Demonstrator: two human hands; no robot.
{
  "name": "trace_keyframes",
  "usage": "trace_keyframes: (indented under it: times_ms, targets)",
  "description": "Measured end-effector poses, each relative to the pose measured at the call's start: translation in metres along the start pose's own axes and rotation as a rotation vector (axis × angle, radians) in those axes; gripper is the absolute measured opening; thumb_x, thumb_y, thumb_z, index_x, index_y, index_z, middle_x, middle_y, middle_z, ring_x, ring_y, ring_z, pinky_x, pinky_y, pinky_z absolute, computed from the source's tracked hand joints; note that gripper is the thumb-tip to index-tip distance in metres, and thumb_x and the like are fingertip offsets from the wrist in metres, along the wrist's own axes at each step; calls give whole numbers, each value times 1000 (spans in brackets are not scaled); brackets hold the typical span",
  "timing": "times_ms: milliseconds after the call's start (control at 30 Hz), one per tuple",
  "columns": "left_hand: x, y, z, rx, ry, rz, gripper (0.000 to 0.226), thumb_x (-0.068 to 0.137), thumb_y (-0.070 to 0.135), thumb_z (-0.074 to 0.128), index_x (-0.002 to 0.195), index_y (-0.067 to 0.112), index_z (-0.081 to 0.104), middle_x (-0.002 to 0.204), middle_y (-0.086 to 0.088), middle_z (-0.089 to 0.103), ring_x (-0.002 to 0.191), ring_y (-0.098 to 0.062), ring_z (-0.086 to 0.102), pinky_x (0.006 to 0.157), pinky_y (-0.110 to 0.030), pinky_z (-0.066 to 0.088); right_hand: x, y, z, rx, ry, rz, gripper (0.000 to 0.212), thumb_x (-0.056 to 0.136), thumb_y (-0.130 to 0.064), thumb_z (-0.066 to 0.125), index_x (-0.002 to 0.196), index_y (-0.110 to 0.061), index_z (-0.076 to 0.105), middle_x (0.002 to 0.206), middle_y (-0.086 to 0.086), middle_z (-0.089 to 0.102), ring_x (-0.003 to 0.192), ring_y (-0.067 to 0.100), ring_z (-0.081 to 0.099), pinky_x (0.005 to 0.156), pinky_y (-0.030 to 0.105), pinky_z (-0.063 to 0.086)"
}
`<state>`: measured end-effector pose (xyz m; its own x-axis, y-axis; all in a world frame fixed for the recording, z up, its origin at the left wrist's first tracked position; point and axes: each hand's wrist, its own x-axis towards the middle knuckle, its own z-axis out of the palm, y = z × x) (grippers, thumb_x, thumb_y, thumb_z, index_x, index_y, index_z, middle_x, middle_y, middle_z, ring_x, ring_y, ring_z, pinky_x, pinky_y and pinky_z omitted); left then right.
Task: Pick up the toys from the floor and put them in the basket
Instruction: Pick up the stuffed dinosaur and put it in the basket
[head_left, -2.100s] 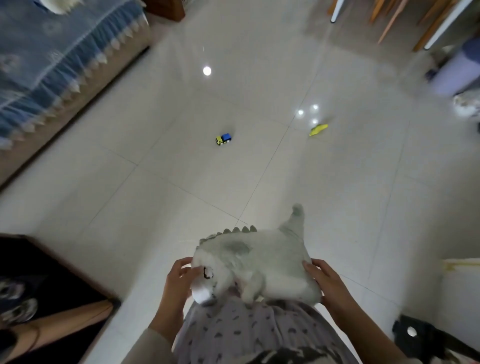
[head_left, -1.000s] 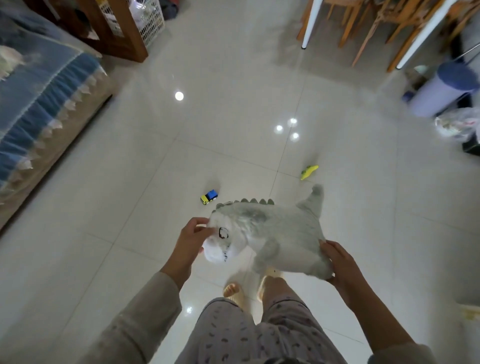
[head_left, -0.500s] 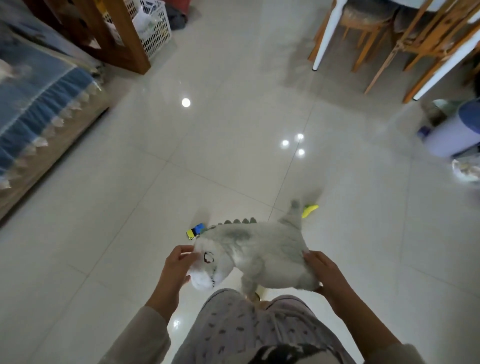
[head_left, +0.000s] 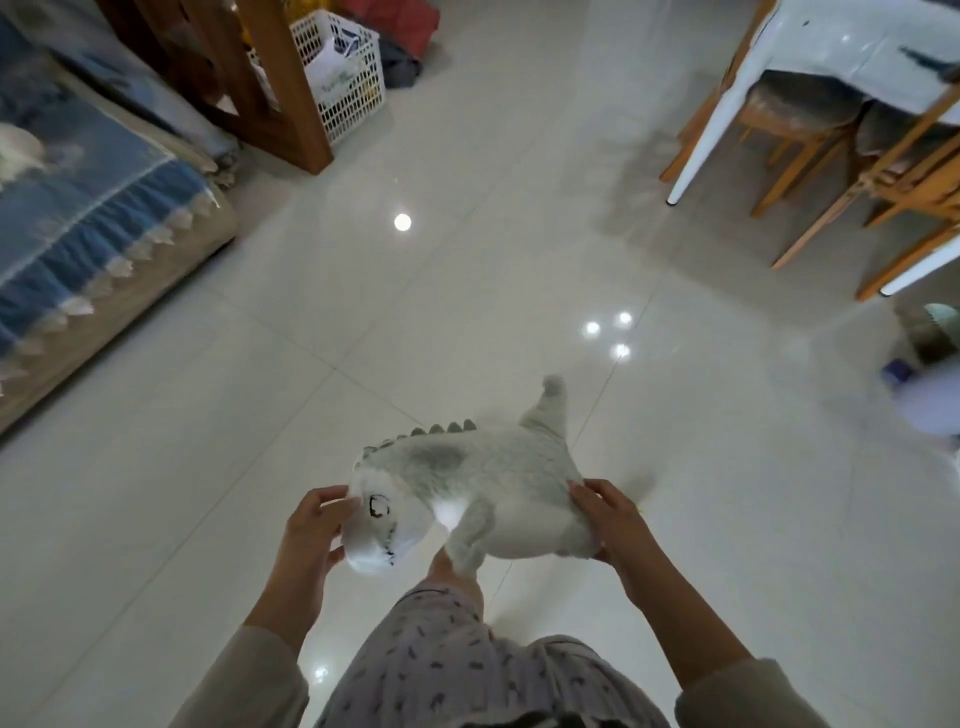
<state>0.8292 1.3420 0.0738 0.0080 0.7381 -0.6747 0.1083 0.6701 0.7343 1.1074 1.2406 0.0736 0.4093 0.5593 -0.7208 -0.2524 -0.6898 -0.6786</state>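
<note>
- Plush dinosaur (head_left: 483, 488) is up off the floor, carried at waist height w/ both hands, head to the person's left, tail pointing away.
- Left hand (head_left: 317, 530) is curled round the snout; right hand (head_left: 613, 519) is clamped on the rump. Both are closed on the toy, no slack showing.
- Change vs half a sec ago: the white lattice basket (head_left: 343, 73) is now plainly in view at the far left of the floor (head_left: 467, 291), tucked beside a wooden post (head_left: 280, 78). Earlier only its corner showed; two secs back, not at all.
- So the person has walked fwd toward it. Basket and toy are well apart, w/ open tile between.
- The small blue-yellow car, seen on the tiles a sec ago, is gone from view; prob. hidden under the plush or behind the person. Only a yellowish sliver shows by the right wrist; can't tell if it's the yellow toy.
- Meaning for the task: 1st toy is secured and en route, not yet dropped in. At least two small ones likely remain on the floor.
- Sofa (head_left: 93, 249) runs along the left edge, chairs (head_left: 810, 124) at the far right; the path between looks open.
</note>
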Motion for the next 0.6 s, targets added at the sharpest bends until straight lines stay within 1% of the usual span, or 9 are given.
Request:
trace_keyframes:
  times_ms: [67, 167, 233, 333, 400, 467, 533, 600]
  targets:
    - [27, 22, 14, 10, -11, -1, 11, 88, 10, 54, 85, 17, 61, 92, -8, 64, 87, -27, 59, 67, -31, 47, 23, -20, 1, 26, -3, 32, 30, 89, -33, 58, 110, -12, 62, 107, 8, 64, 91, 22, 61, 64, 33, 56]
    - [67, 61, 36, 37, -45, 3, 12, 90, 7, 50, 93, 12, 60, 100, -14, 62, 92, -29, 56, 70, -31, 45, 57, -57, -1, 68, 7, 64, 23, 88, -32, 59, 101, -14, 64, 105, 10, 65, 85, 23, 63, 53, 29, 55]
    - [91, 92, 52, 60, -68, 17, 15, 91, 6, 49, 99, 6, 61, 103, -17, 61, 93, -27, 55, 73, -32, 44, 81, -86, -4, 87, 15, 67, 21, 88, -30, 60, 97, -12, 65, 105, 14, 65, 85, 26, 63, 54, 32, 57]
    - [127, 144, 77, 86, -109, 57, 19, 90, 5, 51, 107, 0, 59, 104, -18, 61, 94, -27, 55, 77, -34, 45, 119, -136, -8, 105, 38, 29, 22, 89, -25, 59, 102, -7, 65, 110, 18, 62, 90, 29, 62, 57, 36, 57]
    - [147, 174, 93, 107, -129, 92, 17, 90, 5, 53, 105, 2, 60, 101, -15, 60, 95, -26, 56, 80, -39, 44, 140, -166, -10, 119, 58, 4, 21, 90, -25, 58, 101, -8, 65, 109, 17, 63, 91, 29, 62, 60, 37, 57]
    - [166, 200, 107, 115, -149, 130, 13, 88, 6, 57, 100, 6, 61, 96, -12, 61, 93, -26, 56, 79, -41, 43, 159, -193, -14, 118, 82, -37, 17, 90, -27, 57, 94, -14, 67, 106, 14, 64, 89, 27, 62, 61, 36, 57]
    - [187, 224, 122, 119, -173, 152, 9, 87, 7, 59, 94, 12, 63, 93, -9, 62, 90, -26, 57, 78, -41, 43, 180, -219, -17, 115, 100, -62, 15, 90, -28, 56, 88, -17, 66, 104, 13, 64, 88, 25, 62, 59, 34, 56]
    - [207, 246, 137, 114, -180, 153, 10, 87, 8, 60, 91, 17, 63, 93, -7, 62, 89, -25, 58, 77, -41, 44, 202, -242, -19, 117, 108, -68, 15, 91, -28, 55, 87, -18, 66, 102, 11, 64, 88, 25, 62, 54, 31, 56]
